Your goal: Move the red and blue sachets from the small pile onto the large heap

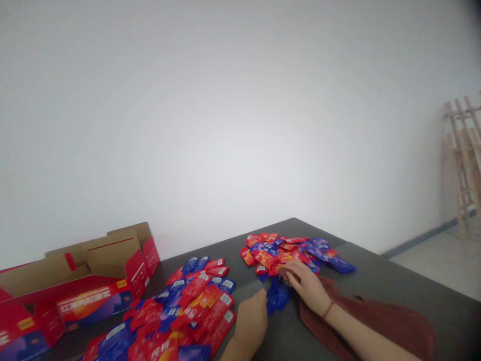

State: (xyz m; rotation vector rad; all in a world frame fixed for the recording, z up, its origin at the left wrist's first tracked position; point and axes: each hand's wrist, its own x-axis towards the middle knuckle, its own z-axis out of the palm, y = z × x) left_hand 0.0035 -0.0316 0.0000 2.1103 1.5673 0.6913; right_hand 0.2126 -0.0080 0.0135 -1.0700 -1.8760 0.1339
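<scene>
Red and blue sachets lie in two piles on the dark table (pixel 278 333): a large left pile (pixel 188 311) and a smaller far pile (pixel 274 250). My left hand (pixel 252 318) is beside the right edge of the left pile, fingers curled; what it holds, if anything, is hidden. At the near edge of the far pile, my right hand (pixel 306 286) pinches a bit of brown cloth. Blue sachets (pixel 278 296) lie between my two hands. The rest of the brown cloth (pixel 387 321) spreads under and beside my right forearm.
Open red cardboard boxes (pixel 93 303) with brown insides stand at the left. A pale wall (pixel 240 125) rises behind the table. A wooden rack (pixel 466 160) stands on the floor at the far right.
</scene>
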